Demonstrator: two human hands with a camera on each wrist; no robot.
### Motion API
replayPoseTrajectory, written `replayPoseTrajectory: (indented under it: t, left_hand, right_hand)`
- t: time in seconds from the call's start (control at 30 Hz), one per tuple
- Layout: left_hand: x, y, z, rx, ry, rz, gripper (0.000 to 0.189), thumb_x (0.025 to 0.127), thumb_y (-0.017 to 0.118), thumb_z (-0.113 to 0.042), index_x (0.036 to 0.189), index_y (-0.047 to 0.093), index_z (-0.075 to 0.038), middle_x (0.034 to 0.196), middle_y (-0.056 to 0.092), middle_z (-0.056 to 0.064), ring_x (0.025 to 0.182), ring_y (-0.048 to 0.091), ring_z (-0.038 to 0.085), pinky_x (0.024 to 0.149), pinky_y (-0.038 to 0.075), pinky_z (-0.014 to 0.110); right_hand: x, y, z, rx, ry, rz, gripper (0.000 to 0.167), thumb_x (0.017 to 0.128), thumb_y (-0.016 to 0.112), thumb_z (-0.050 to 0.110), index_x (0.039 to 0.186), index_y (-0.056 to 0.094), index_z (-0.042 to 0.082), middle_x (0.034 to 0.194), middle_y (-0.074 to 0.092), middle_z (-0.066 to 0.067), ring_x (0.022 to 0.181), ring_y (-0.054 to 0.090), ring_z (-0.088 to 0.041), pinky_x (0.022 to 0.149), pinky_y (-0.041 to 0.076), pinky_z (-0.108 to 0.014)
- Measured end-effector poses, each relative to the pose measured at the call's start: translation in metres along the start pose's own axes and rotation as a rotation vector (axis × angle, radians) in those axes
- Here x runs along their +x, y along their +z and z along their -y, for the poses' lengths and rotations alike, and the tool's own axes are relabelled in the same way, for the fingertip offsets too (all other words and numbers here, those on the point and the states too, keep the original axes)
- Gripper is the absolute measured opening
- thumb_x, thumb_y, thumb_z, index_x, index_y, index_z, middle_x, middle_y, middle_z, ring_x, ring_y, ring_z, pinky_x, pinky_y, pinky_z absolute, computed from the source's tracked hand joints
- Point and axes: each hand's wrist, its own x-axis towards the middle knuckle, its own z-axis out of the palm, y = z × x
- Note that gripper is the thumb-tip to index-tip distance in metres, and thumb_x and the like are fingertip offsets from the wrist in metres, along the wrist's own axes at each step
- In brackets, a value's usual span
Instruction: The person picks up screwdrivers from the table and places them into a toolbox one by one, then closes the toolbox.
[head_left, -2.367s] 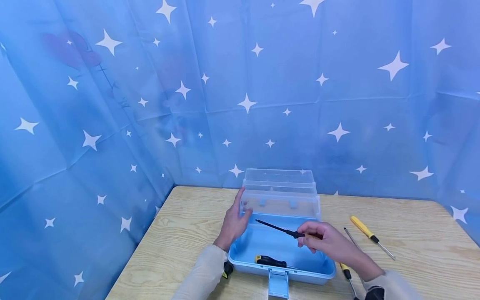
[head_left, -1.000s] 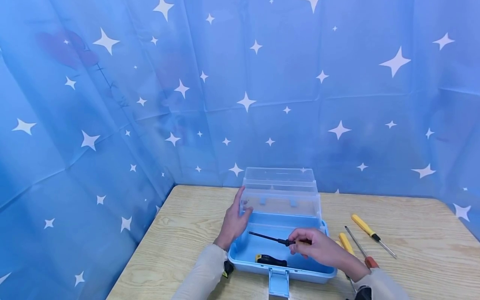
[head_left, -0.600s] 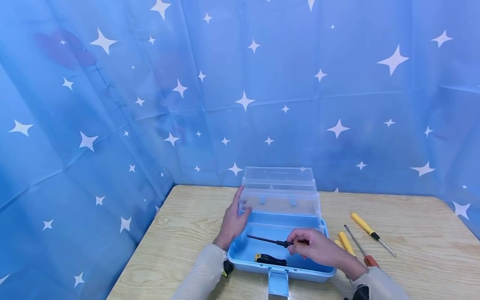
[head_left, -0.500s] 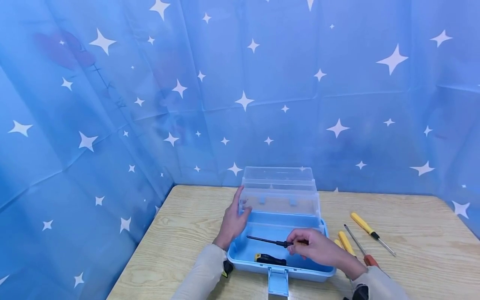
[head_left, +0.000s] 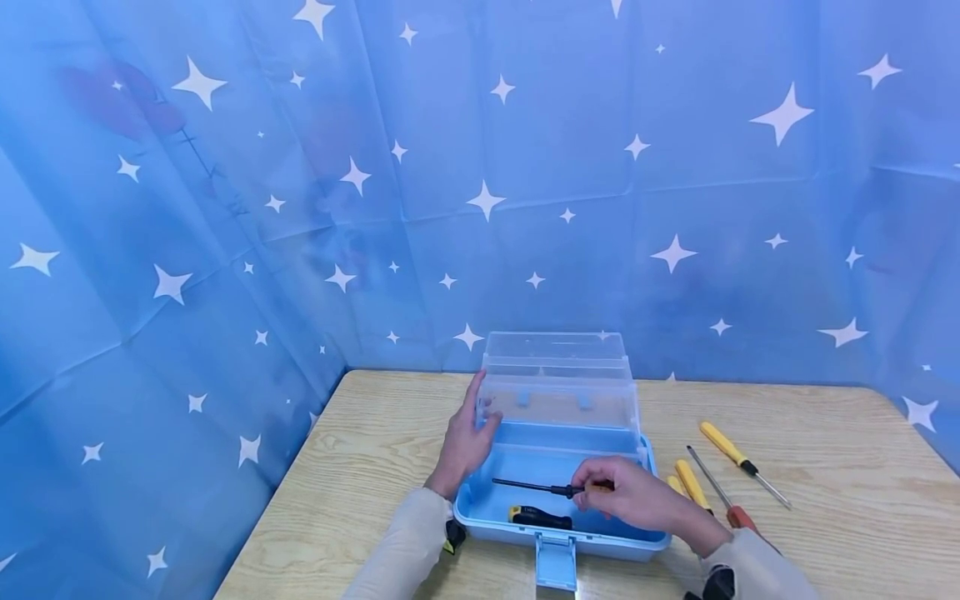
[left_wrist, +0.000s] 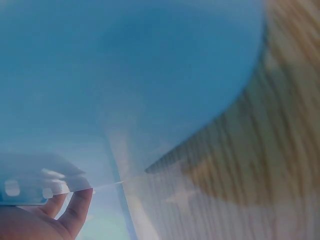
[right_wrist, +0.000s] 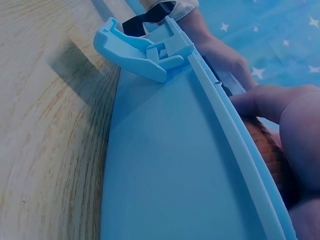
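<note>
A light-blue toolbox (head_left: 615, 548) stands with its clear lid (head_left: 558, 404) raised. My left hand (head_left: 463, 442) holds the lid's left edge, thumb in front and fingertips showing through the plastic behind it. Over the box's inside, my right hand (head_left: 630, 497) grips a screwdriver (head_left: 528, 485) by its handle, its dark shaft pointing left and nearly level. In the right wrist view the brownish-orange handle (right_wrist: 267, 150) shows past the box rim, partly hidden by the fingers. A black-and-yellow screwdriver (head_left: 542, 517) lies inside along the front wall.
Right of the box lie a yellow-handled screwdriver (head_left: 723, 443), a red-handled one (head_left: 738, 517) and more yellow handles (head_left: 692, 483) partly behind the right forearm. The front latch (head_left: 556, 562) hangs down. A black-and-yellow object (head_left: 454, 536) sits by the left sleeve.
My right hand has moved left and down with the screwdriver, whose shaft has swung from slanting to nearly level, low in the box. My left hand keeps its place on the lid.
</note>
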Motion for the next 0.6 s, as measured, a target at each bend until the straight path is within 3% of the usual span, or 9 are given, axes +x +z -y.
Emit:
replayPoseTrajectory:
  t: [0.6]
  left_hand:
    - [-0.0011, 0.0005, -0.0007, -0.004, -0.002, -0.009, 0.067, 0.101, 0.053, -0.034, 0.154, 0.017, -0.050, 0.148, 0.051, 0.001, 0.133, 0.051, 0.029, 0.104, 0.043, 0.061]
  right_hand:
    - [-0.0002, 0.0015, 0.0000, -0.031, 0.006, 0.047, 0.016, 0.099, 0.059, 0.015, 0.103, 0.066, 0.001, 0.081, 0.068, -0.016, 0.060, 0.053, -0.003, 0.056, 0.052, -0.027]
